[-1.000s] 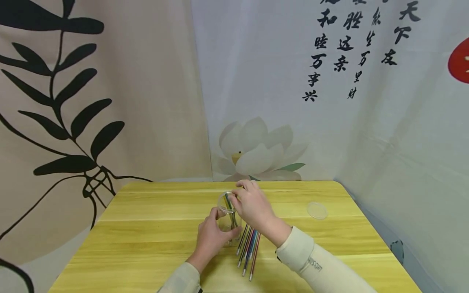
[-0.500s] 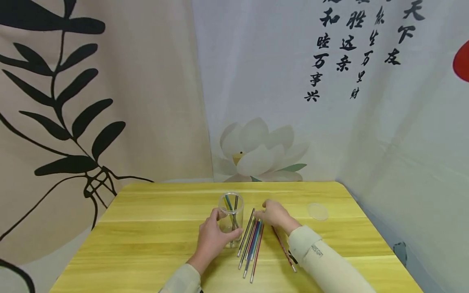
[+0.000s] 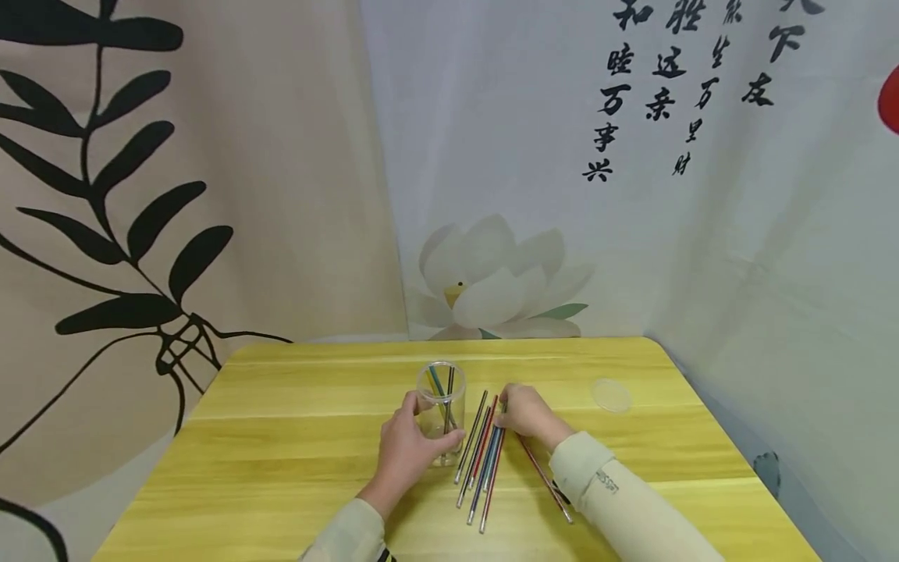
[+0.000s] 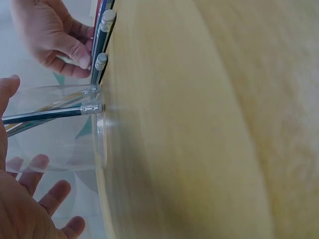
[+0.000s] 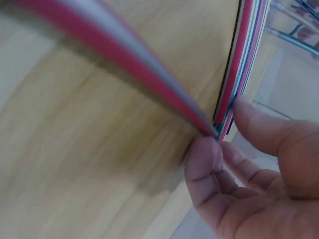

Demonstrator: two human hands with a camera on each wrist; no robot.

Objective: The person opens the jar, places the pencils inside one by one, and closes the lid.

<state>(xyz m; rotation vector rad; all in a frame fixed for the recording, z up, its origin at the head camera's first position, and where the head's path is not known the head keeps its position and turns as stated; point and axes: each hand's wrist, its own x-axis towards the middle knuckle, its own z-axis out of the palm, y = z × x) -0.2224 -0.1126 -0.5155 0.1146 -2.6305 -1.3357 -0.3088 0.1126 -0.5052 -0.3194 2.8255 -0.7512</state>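
Observation:
My left hand [image 3: 410, 445] grips a clear plastic jar [image 3: 458, 410] that stands upright, thumb on the near right side and fingers round the left. Inside it lean a few pencils; a dark pencil [image 4: 50, 114] has its eraser end at the bottom. To the jar's right lies a bundle of pencils [image 3: 485, 468], eraser ends toward me. My right hand [image 3: 527, 414] pinches at the far ends of this bundle, thumb on one side and curled fingers on the other. A separate red and silver pencil [image 3: 545, 480] lies beside the bundle, partly hidden below the right hand.
A clear round lid [image 3: 612, 395] lies flat on the wooden table [image 3: 281, 468], to the right of the right hand. Behind the table's far edge hangs a printed cloth [image 3: 492, 156] with a lotus, leaves and dark characters.
My right hand has moved from the jar's mouth rightward and down to the pencil bundle. In the last half second the bundle's far ends have shifted slightly. My left hand stays on the jar.

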